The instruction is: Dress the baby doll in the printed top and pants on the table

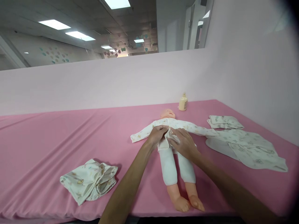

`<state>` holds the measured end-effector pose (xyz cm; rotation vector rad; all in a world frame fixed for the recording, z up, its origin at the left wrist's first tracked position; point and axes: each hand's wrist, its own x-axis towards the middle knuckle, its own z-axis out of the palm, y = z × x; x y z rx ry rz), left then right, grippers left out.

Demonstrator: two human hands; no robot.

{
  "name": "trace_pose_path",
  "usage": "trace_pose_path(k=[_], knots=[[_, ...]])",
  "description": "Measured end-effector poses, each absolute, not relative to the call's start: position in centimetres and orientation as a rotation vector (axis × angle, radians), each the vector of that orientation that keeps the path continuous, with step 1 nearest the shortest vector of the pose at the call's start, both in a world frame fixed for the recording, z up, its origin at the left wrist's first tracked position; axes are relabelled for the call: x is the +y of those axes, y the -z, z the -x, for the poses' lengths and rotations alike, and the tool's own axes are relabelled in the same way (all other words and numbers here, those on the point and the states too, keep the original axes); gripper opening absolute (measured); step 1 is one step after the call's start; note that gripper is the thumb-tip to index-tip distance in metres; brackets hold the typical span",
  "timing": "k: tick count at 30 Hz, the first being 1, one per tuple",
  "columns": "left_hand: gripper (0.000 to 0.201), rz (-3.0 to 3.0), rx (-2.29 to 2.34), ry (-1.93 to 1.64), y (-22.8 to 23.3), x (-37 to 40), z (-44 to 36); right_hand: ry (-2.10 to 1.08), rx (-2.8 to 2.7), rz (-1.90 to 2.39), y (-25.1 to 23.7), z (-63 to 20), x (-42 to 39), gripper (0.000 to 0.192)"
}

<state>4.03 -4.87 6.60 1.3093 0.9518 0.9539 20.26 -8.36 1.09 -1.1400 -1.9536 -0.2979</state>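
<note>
Centrally in the head view, a baby doll [174, 149] is laid on its back on the pink worktop [70, 140], head toward the far wall and bare feet toward the near edge. It is dressed in a printed white top [187, 126] with sleeves spread out and white trousers [168, 168]. The left hand [157, 134] is placed on the doll's waist, its fingers [161, 128] curled onto the hem of the top. The right hand [183, 143] is laid beside it, fingers pinched on a fold of the same cloth. A crumpled garment [90, 182] is seen near the left forearm. Folded printed cloths [243, 143] are spread to the right, and a cream bottle [183, 102] is stood beyond the doll's head.
</note>
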Motion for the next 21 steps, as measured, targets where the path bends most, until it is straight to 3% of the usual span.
trace_pose_path(k=[4,9,12,17,21], knots=[[0.029,-1.573,1.086,-0.882,-6.8,-6.7,-3.1,0.322,-2.026,1.229,-0.7,-20.6,-10.3,0.062],[0.006,-1.986,1.335,-0.843,-5.7,-9.0,-3.0,0.379,-2.059,1.345,-0.4,-20.8,-10.6,0.037],[0.007,-2.153,1.426,-0.843,-4.9,-9.7,-3.5,0.364,-2.05,1.322,-0.6,-20.9,-10.6,0.027],[0.018,-2.37,1.504,-0.899,-3.6,-10.0,-4.5,0.29,-2.093,1.311,-1.0,-20.6,-11.3,0.036],[0.013,-2.709,1.466,-0.981,-2.9,-10.6,-4.9,0.305,-2.097,1.36,-0.9,-20.4,-11.3,0.036]])
